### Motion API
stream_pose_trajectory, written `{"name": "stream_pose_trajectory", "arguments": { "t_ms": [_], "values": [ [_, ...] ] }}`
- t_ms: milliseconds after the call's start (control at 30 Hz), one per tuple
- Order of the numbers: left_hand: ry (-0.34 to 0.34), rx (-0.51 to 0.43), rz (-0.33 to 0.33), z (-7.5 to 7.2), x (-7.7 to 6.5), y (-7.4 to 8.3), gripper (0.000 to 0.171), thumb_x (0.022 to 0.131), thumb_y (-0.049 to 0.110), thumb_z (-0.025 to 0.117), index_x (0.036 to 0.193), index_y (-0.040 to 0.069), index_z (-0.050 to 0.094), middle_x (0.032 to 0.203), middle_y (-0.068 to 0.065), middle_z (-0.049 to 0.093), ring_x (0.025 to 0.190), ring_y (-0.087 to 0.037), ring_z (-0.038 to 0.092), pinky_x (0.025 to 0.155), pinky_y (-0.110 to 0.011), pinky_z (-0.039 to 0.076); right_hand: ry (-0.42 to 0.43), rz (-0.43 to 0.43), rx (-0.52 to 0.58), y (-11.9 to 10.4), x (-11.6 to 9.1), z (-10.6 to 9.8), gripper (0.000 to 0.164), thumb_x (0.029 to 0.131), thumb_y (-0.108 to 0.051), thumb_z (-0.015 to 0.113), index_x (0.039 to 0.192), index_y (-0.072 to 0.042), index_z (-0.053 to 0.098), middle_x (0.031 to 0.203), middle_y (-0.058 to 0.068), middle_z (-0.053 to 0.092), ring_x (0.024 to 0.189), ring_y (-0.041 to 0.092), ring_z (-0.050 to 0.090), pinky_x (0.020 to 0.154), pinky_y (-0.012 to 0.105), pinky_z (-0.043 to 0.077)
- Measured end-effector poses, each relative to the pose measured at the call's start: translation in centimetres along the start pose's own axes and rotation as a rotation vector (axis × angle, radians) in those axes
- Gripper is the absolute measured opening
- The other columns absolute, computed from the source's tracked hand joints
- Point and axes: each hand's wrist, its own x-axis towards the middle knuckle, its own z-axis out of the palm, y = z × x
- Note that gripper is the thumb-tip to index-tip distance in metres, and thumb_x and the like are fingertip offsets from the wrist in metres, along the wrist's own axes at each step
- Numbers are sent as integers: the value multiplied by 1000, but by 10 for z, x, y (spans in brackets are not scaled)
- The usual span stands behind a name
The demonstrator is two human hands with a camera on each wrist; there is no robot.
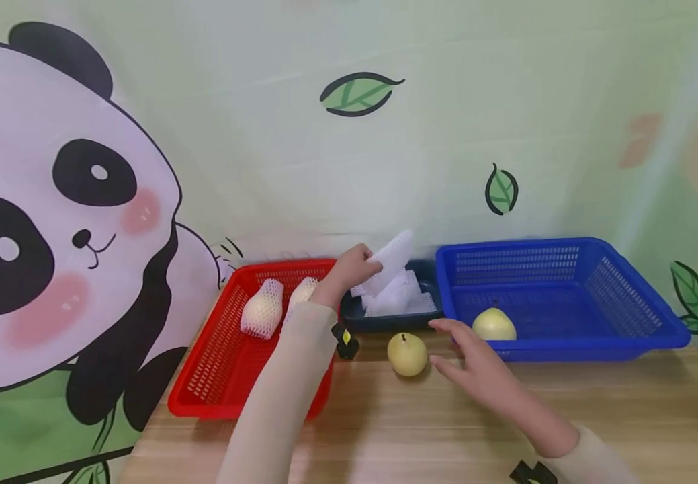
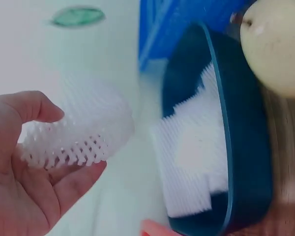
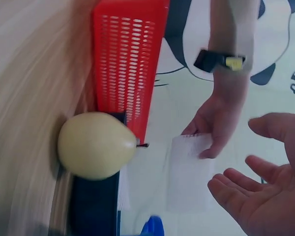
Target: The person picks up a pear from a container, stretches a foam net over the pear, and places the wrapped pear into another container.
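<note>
Near the far edge of the bench (image 1: pixel 397 437), the left grip (image 1: pixel 351 270) is clamped on one end of a white foam sleeve (image 1: pixel 394 259), thumb on one side and fingers on the other, above a dark tray (image 1: pixel 391 325) carrying a pile of sleeves (image 1: pixel 394 296). A loose pear (image 1: pixel 407 356) stands stem up on the bench, just in front of the tray's near edge. The right grip (image 1: pixel 475 368) is beside it, thumb and fingers apart, holding nothing. Along the bench's left edge, a red basket (image 1: pixel 203 408) carries two sleeved fruits (image 1: pixel 263 310), one partly hidden by the left arm (image 1: pixel 282 396). Toward the far right corner, a blue basket (image 1: pixel 572 345) carries a bare pear (image 1: pixel 495 324). Caution: the loose pear is round and unsupported; a glancing touch from the right grip may roll it toward the bench's near edge. Pinching may flatten the sleeve's mouth, causing the fruit to catch or the mesh to tear.
</note>
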Motion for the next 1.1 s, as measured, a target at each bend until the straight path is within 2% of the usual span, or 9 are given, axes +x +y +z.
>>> {"name": "stream_pose_trajectory", "arguments": {
  "t_ms": [100, 233, 433, 533, 600, 733, 867, 967, 1100],
  "values": [
    [52, -50, 4, 6, -20, 8, 18, 95, 19, 61, 102, 5, 55, 86, -5, 51, 79, -18, 46, 66, -23, 39, 13, 43, 90, 0, 6, 4, 51, 97, -8, 67, 144, 3, 50, 145, 25, 57, 131, 43, 58, 104, 57, 52],
    [161, -165, 9, 17, -48, 15, 22, 90, 18, 62, 106, 3, 59, 96, -13, 63, 82, -22, 53, 68, -26, 46, 36, 68, 206, -4, 15, 11, 52, 99, -5, 62, 148, 5, 45, 152, 27, 50, 137, 45, 53, 107, 54, 50],
    [263, -282, 46, 37, -83, 18, 29, 89, 18, 65, 113, 1, 63, 115, -20, 73, 90, -27, 64, 79, -33, 58, 63, 85, 272, -20, 33, 18, 58, 100, -2, 60, 154, 6, 38, 159, 28, 41, 144, 45, 45, 111, 49, 47],
    [247, -392, 60, 44, -94, 15, 31, 91, 18, 66, 116, 0, 63, 115, -22, 73, 88, -24, 63, 74, -29, 56, 62, 94, 274, -26, 40, 21, 61, 99, 0, 57, 156, 5, 35, 161, 27, 38, 147, 44, 43, 112, 49, 46],
    [197, -481, 86, 48, -101, 13, 33, 93, 15, 66, 121, -1, 61, 120, -24, 71, 91, -25, 64, 77, -29, 59, 53, 112, 280, -27, 43, 22, 63, 98, 2, 57, 156, 4, 34, 161, 27, 37, 147, 44, 42, 113, 48, 46],
    [35, -602, 182, 50, -108, 5, 47, 96, 10, 63, 140, -1, 52, 141, -25, 62, 116, -35, 67, 101, -44, 59, 23, 145, 283, -25, 44, 22, 71, 95, 2, 59, 159, 0, 30, 164, 25, 33, 148, 44, 41, 113, 48, 45],
    [-83, -626, 253, 50, -114, -2, 60, 97, 6, 61, 153, 2, 40, 157, -23, 47, 141, -42, 52, 115, -51, 46, -8, 144, 287, -24, 41, 21, 76, 92, 1, 61, 160, 0, 27, 165, 26, 29, 149, 45, 39, 112, 47, 45],
    [-96, -629, 275, 51, -118, -5, 61, 97, 3, 58, 154, 0, 38, 157, -25, 45, 142, -43, 50, 116, -52, 45, -22, 137, 302, -25, 38, 22, 76, 91, 3, 61, 159, 2, 28, 164, 28, 30, 148, 47, 39, 112, 47, 46],
    [-53, -628, 260, 56, -122, -6, 59, 95, 3, 57, 153, 0, 41, 153, -25, 50, 139, -43, 53, 116, -52, 45, -28, 136, 329, -26, 35, 25, 75, 89, 5, 61, 158, 4, 29, 163, 29, 31, 148, 48, 39, 112, 48, 46]
  ]
}}
